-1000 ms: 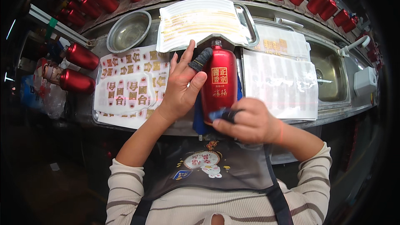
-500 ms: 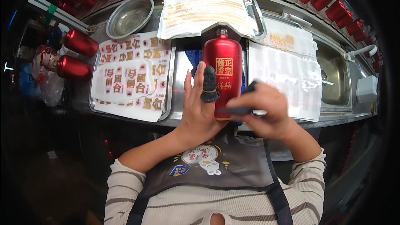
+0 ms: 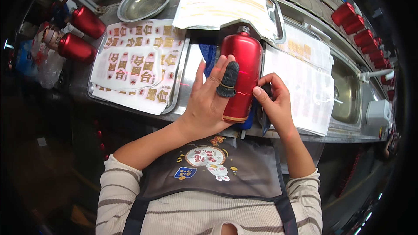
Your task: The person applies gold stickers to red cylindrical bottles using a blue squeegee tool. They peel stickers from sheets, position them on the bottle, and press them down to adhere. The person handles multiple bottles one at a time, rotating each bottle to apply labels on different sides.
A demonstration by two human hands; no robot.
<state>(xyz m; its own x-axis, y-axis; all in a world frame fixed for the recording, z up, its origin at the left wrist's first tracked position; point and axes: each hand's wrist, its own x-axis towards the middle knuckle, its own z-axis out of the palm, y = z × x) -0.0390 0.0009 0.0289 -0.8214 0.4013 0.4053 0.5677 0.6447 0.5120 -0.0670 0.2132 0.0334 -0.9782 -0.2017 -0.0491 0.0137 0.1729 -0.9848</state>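
A glossy red bottle with a bare neck lies tilted in front of me, its neck pointing away. My left hand is against its left side and base, fingers long and pressed along it. A dark knitted finger cover, banded with a ring, sits on one finger and rests on the bottle. My right hand is at the bottle's right side, thumb and fingertips by its surface. Tucked in that hand is a dark flat tool, pointing down; its exact kind is partly hidden. No gold label shows on the bottle's upper face.
Left, a metal tray holds sheets of gold stickers. White strip sheets lie behind; more sheets lie right, beside a sink. A steel bowl and several red bottles surround them. Blue cloth lies under the bottle.
The bottle has turned, so its gold label has left the upper face. My right hand has moved from over the bottle's lower front to its right side. The view has shifted slightly.
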